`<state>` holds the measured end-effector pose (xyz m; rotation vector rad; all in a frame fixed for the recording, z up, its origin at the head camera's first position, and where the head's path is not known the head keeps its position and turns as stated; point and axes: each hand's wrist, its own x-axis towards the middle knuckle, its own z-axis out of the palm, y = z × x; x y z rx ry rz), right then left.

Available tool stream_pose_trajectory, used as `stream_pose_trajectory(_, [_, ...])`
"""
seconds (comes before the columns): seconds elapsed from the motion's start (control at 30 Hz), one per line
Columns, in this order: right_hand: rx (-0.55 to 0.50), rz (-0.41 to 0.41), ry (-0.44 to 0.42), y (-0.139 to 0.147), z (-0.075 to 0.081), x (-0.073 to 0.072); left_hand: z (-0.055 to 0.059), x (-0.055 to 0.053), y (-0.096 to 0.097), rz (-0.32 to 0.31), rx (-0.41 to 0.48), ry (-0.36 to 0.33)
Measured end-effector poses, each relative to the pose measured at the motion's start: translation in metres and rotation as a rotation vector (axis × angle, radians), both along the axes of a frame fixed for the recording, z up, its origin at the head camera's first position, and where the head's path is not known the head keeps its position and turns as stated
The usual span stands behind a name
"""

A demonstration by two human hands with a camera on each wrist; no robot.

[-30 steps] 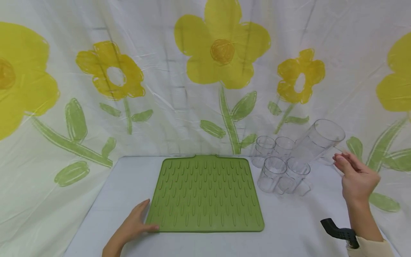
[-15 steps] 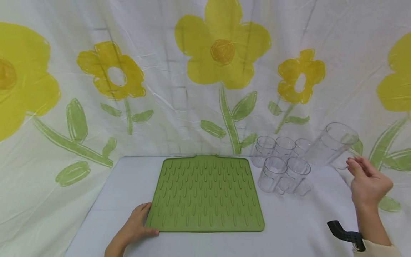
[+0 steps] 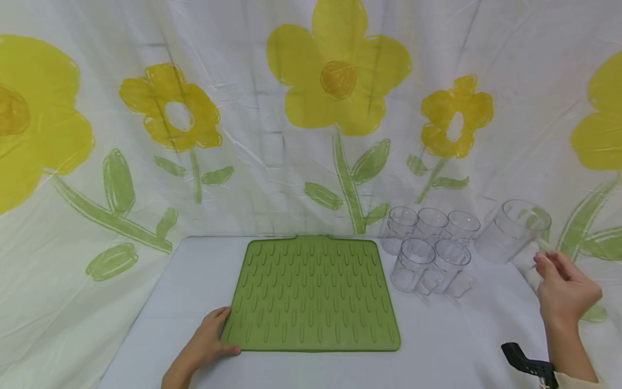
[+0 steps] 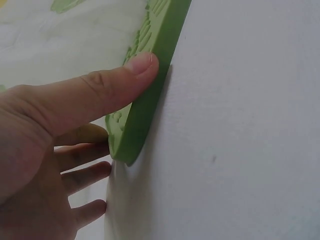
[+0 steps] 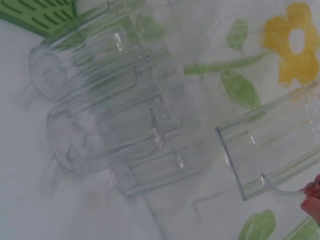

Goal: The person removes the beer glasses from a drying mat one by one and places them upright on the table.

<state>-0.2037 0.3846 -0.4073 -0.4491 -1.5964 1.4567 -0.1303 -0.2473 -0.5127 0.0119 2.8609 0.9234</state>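
My right hand (image 3: 566, 289) pinches the handle of a clear mug (image 3: 512, 232) at the right of the head view. This mug tilts to the right and overlaps the table's back right edge in that view. In the right wrist view the same mug (image 5: 275, 145) hangs apart from the standing mugs, fingertips at its handle. My left hand (image 3: 204, 340) touches the near left corner of a green ridged mat (image 3: 313, 297). Its thumb lies along the mat's front edge, and the other fingers reach along the left side, as the left wrist view also shows.
Several clear mugs stand in two rows right of the mat, including a near one (image 3: 413, 265) and a far one (image 3: 462, 227). A white cloth with printed flowers (image 3: 252, 178) hangs behind the white table (image 3: 437, 346).
My right hand has carried the clear mug to the right, then lower, uncovering a standing mug in the back row. The left hand has shifted slightly right, closer against the mat's corner.
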Motion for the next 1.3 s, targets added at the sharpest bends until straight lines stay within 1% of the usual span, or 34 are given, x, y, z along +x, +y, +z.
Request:
stream_pose_trajectory(0.17, [0.007, -0.018, -0.044, 0.006, -0.009, -0.001, 0.003, 0.0, 0.0, 0.0, 0.014, -0.015])
stream_pose_trajectory(0.3, [-0.03, -0.012, -0.053, 0.01, -0.018, -0.003, 0.003, 0.0, -0.001, -0.001, 0.015, -0.013])
stream_pose_trajectory(0.43, [-0.15, 0.047, 0.003, 0.011, -0.031, -0.003, 0.002, -0.001, -0.001, 0.003, 0.027, -0.005])
stream_pose_trajectory(0.53, [-0.212, 0.085, 0.044, 0.011, -0.041, -0.002, 0.001, -0.001, -0.001, 0.006, 0.038, -0.01])
stream_pose_trajectory(0.7, [-0.161, 0.065, 0.008, 0.007, -0.057, 0.0, -0.001, 0.0, -0.002, 0.009, 0.052, -0.018])
stream_pose_trajectory(0.77, [-0.121, 0.046, -0.024, 0.006, -0.063, -0.001, -0.002, 0.0, -0.003, 0.01, 0.05, -0.015])
stream_pose_trajectory(0.87, [-0.095, 0.034, -0.058, 0.003, -0.072, -0.002, -0.001, -0.001, -0.003, 0.005, 0.037, -0.011])
stream_pose_trajectory(0.93, [-0.055, 0.015, -0.105, 0.001, -0.078, -0.002, 0.0, -0.001, -0.003, 0.002, 0.029, -0.013])
stream_pose_trajectory(1.0, [-0.091, 0.034, -0.107, -0.001, -0.083, -0.002, 0.001, -0.002, -0.002, 0.002, 0.027, -0.016])
stream_pose_trajectory(1.13, [-0.109, 0.044, -0.138, -0.003, -0.092, 0.0, 0.0, -0.001, -0.002, 0.008, 0.03, -0.019])
stream_pose_trajectory(1.17, [-0.131, 0.051, -0.129, -0.003, -0.094, 0.001, 0.0, -0.001, -0.002, 0.009, 0.031, -0.017])
stream_pose_trajectory(1.3, [-0.16, 0.051, -0.129, -0.005, -0.101, 0.003, 0.0, -0.001, -0.002, 0.006, 0.03, -0.007])
